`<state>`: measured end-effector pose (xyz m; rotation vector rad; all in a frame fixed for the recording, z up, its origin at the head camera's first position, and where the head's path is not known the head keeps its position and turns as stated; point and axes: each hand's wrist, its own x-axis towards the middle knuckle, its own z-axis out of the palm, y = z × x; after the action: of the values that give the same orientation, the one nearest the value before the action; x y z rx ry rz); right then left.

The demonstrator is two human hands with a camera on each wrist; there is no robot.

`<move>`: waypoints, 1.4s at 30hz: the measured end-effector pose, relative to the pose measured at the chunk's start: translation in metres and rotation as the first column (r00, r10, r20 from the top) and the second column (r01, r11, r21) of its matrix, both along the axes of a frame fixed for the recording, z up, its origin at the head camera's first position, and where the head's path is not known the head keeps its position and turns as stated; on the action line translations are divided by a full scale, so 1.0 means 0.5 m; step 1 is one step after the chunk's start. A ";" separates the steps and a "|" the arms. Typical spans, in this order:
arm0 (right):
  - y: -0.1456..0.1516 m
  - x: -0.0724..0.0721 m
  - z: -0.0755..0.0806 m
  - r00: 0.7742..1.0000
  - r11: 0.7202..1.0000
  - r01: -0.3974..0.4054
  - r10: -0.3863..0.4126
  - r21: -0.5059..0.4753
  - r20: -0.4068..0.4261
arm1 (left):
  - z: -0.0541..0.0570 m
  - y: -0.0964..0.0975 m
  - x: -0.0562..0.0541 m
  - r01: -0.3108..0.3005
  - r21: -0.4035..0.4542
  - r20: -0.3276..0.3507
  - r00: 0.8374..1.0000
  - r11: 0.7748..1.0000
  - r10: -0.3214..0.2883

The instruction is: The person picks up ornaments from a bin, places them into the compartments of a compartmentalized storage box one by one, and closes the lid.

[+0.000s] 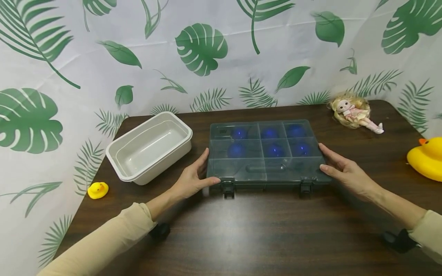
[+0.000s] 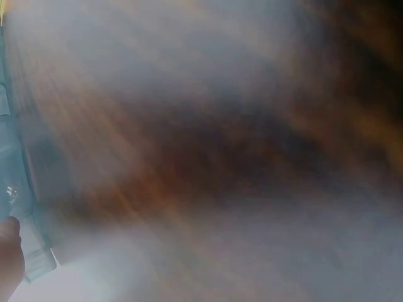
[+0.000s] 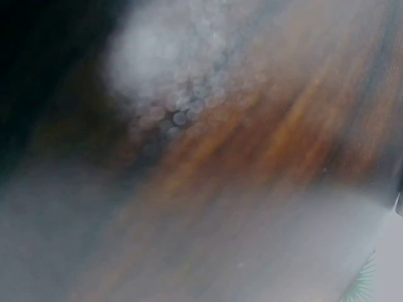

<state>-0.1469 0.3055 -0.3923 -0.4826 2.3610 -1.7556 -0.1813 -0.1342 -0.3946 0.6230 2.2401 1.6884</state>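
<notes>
A see-through dark-grey divided plastic case [image 1: 238,168] lies flat on the table in the head view, its lid down. Several round blue things [image 1: 275,149] show through the lid in separate compartments. Two latches [image 1: 228,188] hang at its front edge; whether they are fastened I cannot tell. My left hand [image 1: 191,176] grips the near left corner, thumb at the front edge and fingers along the side. On the right side, my right hand [image 1: 348,174] holds the case with its thumb near the lid's edge. In the left wrist view only a fingertip [image 2: 9,251] shows beside the case.
To the left stands a white plastic basin [image 1: 152,147], with a small yellow rubber duck [image 1: 98,190] in front of it. A doll [image 1: 355,113] lies at the back right. A bigger yellow duck [image 1: 428,159] sits at the right edge. Behind the dark wooden table [image 1: 235,230] hangs a leaf-print cloth [image 1: 145,88].
</notes>
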 end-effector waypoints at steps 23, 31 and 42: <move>0.011 0.010 0.022 0.996 0.998 0.052 -0.048 -0.046 0.080 | -0.012 0.004 0.007 0.000 0.040 0.036 0.999 0.999 -0.002; -0.028 0.030 0.083 0.973 0.714 0.201 -0.223 -0.670 0.054 | 0.000 0.006 0.008 0.001 0.023 0.034 0.999 1.000 -0.002; -0.198 0.093 0.080 0.998 0.719 -0.020 0.057 -0.695 0.030 | 0.000 0.008 0.010 0.006 0.052 0.045 0.999 0.999 -0.009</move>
<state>-0.1002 0.2066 -0.3522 -0.5541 1.5465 -2.5705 -0.1763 -0.1301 -0.3947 0.5980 2.1669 1.7439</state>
